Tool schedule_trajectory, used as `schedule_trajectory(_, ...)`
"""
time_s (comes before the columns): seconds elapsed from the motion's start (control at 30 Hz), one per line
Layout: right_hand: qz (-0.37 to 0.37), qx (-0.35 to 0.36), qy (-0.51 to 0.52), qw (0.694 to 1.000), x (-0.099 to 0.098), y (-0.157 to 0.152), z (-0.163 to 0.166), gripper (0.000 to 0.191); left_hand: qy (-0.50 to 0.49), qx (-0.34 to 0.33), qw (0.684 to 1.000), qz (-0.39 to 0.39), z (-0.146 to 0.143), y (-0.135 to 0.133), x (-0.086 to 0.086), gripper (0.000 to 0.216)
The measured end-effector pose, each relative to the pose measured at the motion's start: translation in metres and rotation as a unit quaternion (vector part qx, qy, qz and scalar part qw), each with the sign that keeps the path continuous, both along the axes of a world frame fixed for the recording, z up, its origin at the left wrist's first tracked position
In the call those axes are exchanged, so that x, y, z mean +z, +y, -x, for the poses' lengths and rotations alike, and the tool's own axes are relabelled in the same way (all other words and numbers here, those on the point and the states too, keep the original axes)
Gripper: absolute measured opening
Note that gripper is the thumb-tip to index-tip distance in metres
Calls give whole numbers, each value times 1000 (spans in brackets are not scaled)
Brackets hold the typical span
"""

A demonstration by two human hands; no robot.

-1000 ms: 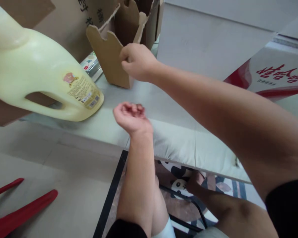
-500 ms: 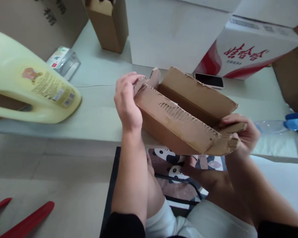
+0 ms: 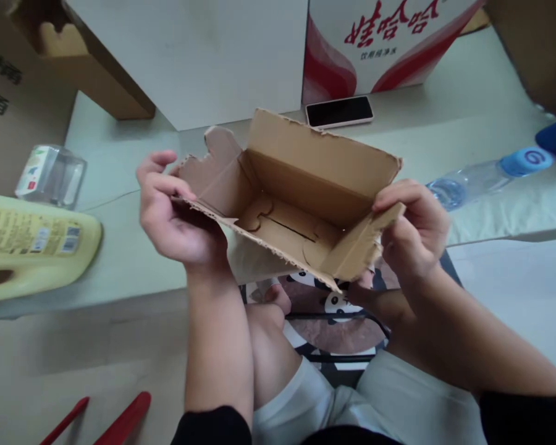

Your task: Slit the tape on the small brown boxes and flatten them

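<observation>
An open, empty brown cardboard box (image 3: 296,198) is held up over the person's lap, just in front of the near edge of the counter (image 3: 134,247). The left hand (image 3: 176,213) grips the torn left flap, thumb on top and fingers loosely curled. The right hand (image 3: 414,232) pinches the right flap between thumb and bent fingers.

On the pale counter behind the box, a dark phone (image 3: 339,112) lies flat, near a large white box (image 3: 199,55) and a red-and-white carton (image 3: 384,37). A water bottle (image 3: 482,179) lies on its side to the right. A yellow jug (image 3: 32,247) lies to the left, cut off by the frame. Below, a panda-print mat (image 3: 333,303) is partly hidden by the box and the person's legs.
</observation>
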State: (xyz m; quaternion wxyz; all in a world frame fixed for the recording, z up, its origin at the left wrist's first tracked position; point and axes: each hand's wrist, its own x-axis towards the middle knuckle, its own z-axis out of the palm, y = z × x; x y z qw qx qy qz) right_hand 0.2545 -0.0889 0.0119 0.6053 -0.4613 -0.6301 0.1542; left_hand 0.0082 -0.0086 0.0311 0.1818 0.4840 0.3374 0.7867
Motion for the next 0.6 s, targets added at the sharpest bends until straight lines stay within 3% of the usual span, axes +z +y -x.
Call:
schedule_trajectory(0.03,19,-19,-11,1000,-5,1,-3,18,-16,-16,1000,18,-5,-1,2,33)
schedule_trajectory(0.1,46,-50,-19,997,-16,3,-6,46,-1,-36,997,65,-12,-2,2,30)
schedule_trajectory(0.2,72,-16,29,997,-27,8,-5,80,50,-47,994,84,-13,0,-5,8)
schedule_trajectory(0.27,97,38,71,992,-32,10,-4,76,79,-68,992,68,-10,4,-13,19)
schedule_trajectory(0.4,115,109,123,980,-40,10,-5,41,141,-50,987,63,-3,8,-26,25)
schedule_trajectory(0.47,108,113,126,980,-43,8,-6,31,187,-31,980,67,-2,9,-29,25)
schedule_trajectory(0.6,72,103,124,984,-45,7,-3,31,243,-13,967,79,-1,9,-27,24)
